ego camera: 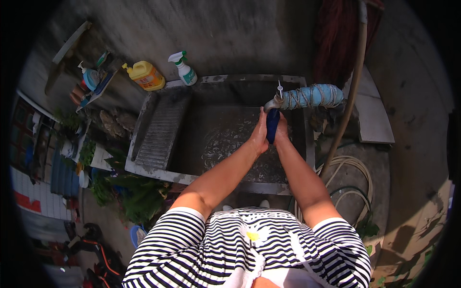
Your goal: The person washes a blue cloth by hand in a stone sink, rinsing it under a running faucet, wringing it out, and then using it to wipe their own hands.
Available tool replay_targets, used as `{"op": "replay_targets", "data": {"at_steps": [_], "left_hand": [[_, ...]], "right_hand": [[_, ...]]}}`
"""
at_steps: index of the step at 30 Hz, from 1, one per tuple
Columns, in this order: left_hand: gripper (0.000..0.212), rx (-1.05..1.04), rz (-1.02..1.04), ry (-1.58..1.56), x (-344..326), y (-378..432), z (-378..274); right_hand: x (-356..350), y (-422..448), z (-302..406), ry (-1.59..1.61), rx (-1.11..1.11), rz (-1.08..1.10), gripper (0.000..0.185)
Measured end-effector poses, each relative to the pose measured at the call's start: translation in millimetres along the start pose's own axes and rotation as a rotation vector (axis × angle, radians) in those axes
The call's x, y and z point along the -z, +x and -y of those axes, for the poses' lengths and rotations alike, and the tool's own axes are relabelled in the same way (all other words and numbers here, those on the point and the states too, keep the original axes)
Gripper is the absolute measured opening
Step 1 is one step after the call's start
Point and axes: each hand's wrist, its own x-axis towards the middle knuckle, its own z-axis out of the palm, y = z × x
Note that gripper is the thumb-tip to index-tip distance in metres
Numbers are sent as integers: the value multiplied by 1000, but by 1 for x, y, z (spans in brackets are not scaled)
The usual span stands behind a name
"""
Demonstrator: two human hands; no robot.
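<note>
Both hands are raised over a stone-like wash sink point(165, 174), just beneath the mouth of a metal tap point(272, 103). Between them is a narrow dark blue item point(272, 126), pointing down and tapering at its lower end; whether it is a shoe or folded cloth I cannot tell. My left hand point(260, 132) presses its left side and my right hand point(282, 129) its right. Most of the fingers are hidden behind it. Rippling, bubbly water point(223, 144) covers the basin floor below. A light blue wrapping bound with cord point(311, 97) encases the tap's pipe.
A ribbed washboard slope point(158, 129) forms the sink's left side. Along the back left stand a yellow jug point(147, 76) and a spray bottle point(184, 70). To the right, a wooden pole point(347, 104) leans past the pipe, above a coiled hose point(354, 165). Leafy plants point(133, 196) grow front left.
</note>
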Motion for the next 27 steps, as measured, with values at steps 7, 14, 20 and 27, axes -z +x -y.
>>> {"op": "replay_targets", "data": {"at_steps": [7, 14, 20, 27], "left_hand": [[36, -267, 10, 329, 14, 4, 4], [49, -1071, 41, 2055, 12, -16, -11], [35, -1040, 263, 1989, 7, -2, -17], [23, -761, -372, 1425, 8, 13, -8]], "right_hand": [[11, 10, -10, -199, 32, -29, 26], [-20, -42, 24, 132, -460, 193, 35], [-19, -29, 12, 48, -386, 27, 36], [-2, -22, -20, -141, -312, 5, 35]]}}
